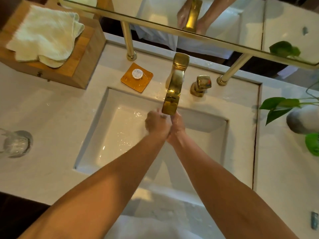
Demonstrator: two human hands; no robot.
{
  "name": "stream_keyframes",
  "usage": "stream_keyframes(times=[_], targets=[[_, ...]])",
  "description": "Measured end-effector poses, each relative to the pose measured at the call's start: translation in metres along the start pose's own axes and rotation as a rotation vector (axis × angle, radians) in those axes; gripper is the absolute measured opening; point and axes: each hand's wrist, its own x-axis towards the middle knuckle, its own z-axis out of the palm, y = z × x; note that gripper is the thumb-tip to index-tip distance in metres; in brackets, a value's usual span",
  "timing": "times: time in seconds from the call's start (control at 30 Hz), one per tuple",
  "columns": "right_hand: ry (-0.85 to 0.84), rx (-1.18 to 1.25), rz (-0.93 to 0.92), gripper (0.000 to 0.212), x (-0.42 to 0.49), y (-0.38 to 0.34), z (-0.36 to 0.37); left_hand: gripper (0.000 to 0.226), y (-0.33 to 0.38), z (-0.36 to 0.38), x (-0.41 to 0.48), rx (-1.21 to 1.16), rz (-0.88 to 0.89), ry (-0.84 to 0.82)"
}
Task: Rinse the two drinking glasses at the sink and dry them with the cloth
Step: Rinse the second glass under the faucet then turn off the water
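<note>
Fingers [156, 114] of our left hand [158, 125] were curled shut beneath the gold faucet [172, 94], pressed against our right hand [177, 126]; whether they closed on a glass or only on each other we could not tell, as nothing clear showed between them. The right hand's fingers were hidden behind the spout. We judged the rinsing step to be in hand, with water glinting in the sink [107, 135].

One drinking glass [14, 144] stood well apart on the desk [51, 109], far to the left of both hands, touched by neither. The second glass we could not find for certain. The cloth [43, 33] lay folded on a wooden box [82, 66] at the back left, beyond the glass. The next move, in our judgement, called for a reach left to that glass, or to the cloth.
</note>
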Motion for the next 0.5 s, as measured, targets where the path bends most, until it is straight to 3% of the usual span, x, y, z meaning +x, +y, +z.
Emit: stream_keyframes(times=[0.07, 0.13, 0.23, 0.3, 0.37, 0.4, 0.47, 0.5], targets=[[-0.040, 0.040, -0.012, 0.021, -0.003, -0.009, 0.007, 0.021, -0.004, 0.000, -0.030, 0.115, 0.299, 0.266], [-0.093, 0.009, 0.060, 0.029, -0.009, -0.020, 0.006, 0.026, -0.024, -0.006, -0.030, 0.290, 0.786, 0.391], [-0.167, -0.132, 0.288, 0.063, -0.024, -0.029, -0.003, 0.027, -0.055, -0.030, 0.011, 0.551, 1.519, 0.247], [-0.147, -0.245, 0.356, 0.063, -0.024, -0.027, -0.007, 0.023, -0.057, -0.050, 0.033, 0.693, 1.950, 0.082], [-0.129, -0.314, 0.400, 0.053, -0.024, -0.021, -0.005, 0.030, -0.045, -0.065, 0.048, 0.900, 2.127, -0.095], [-0.107, -0.326, 0.398, 0.052, -0.023, -0.021, -0.003, 0.030, -0.040, -0.067, 0.051, 0.994, 2.133, -0.130], [-0.044, -0.336, 0.391, 0.051, -0.020, -0.022, 0.000, 0.031, -0.039, -0.066, 0.052, 1.044, 2.073, -0.079], [-0.034, -0.333, 0.362, 0.053, -0.017, -0.025, 0.001, 0.032, -0.043, -0.063, 0.047, 0.955, 1.958, -0.048]])
